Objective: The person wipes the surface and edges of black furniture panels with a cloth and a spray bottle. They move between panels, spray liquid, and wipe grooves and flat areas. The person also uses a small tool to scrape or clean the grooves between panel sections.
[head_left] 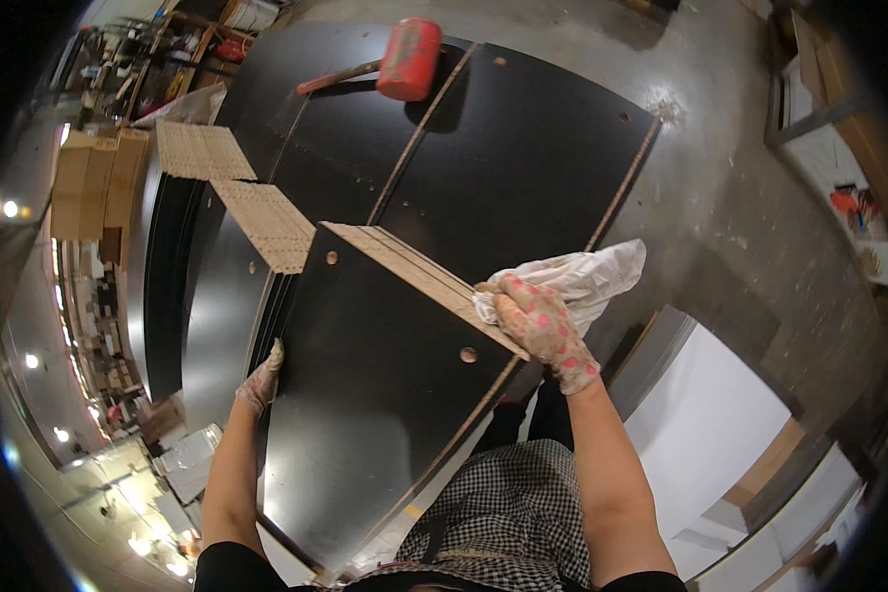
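Note:
My right hand (545, 321), in a patterned glove, is closed around a bunched white cloth (582, 276). It presses the cloth onto the bare tan edge (424, 276) of a stack of black boards (365, 335). My left hand (263, 378), also gloved, lies along the left side of that stack with its fingers stretched out against the boards. Two round holes show in the face of the front board. Stacked behind and to the left are more boards with raw tan edges (271, 219).
A red mallet (409, 61) lies on larger black panels (523, 148) beyond the stack. White panels (705, 414) stand on the right by the concrete floor (750, 237). Brown cardboard boxes (87, 187) and cluttered shelves (158, 69) are at the left.

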Demonstrator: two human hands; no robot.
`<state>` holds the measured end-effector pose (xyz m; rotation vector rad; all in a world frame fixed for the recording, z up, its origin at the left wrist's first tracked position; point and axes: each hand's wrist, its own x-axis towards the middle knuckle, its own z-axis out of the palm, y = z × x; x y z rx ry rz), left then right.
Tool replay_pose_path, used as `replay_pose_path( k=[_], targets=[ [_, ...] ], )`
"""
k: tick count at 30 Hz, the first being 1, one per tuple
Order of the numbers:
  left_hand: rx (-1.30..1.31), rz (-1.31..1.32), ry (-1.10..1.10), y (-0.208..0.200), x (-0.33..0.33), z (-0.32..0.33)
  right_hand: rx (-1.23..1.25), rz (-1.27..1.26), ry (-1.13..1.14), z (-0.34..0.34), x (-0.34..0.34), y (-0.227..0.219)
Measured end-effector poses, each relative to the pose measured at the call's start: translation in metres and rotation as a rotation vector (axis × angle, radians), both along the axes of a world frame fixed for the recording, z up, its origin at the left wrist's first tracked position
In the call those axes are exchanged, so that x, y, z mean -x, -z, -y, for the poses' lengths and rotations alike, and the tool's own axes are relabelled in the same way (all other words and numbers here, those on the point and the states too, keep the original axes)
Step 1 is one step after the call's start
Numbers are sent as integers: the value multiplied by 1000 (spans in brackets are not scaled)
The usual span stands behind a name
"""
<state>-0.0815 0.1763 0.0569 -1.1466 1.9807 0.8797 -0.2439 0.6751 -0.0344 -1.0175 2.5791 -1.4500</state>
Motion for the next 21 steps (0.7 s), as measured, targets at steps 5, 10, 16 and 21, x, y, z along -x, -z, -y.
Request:
replay_pose_path(
  k=[5,10,16,21],
  targets=[
    [-121,-50,141,-20,27,-49,-38,-61,0,-3,-2,11],
    [-286,-9,228,-29,34,-60,37,-19,57,-20,-23,32],
    [-285,-155,494,-12,25,-66,-233,-67,405,-52,-59,66],
    [-519,-200,380,19,20,-56,-178,115,843,-83,-85,126]
  ],
)
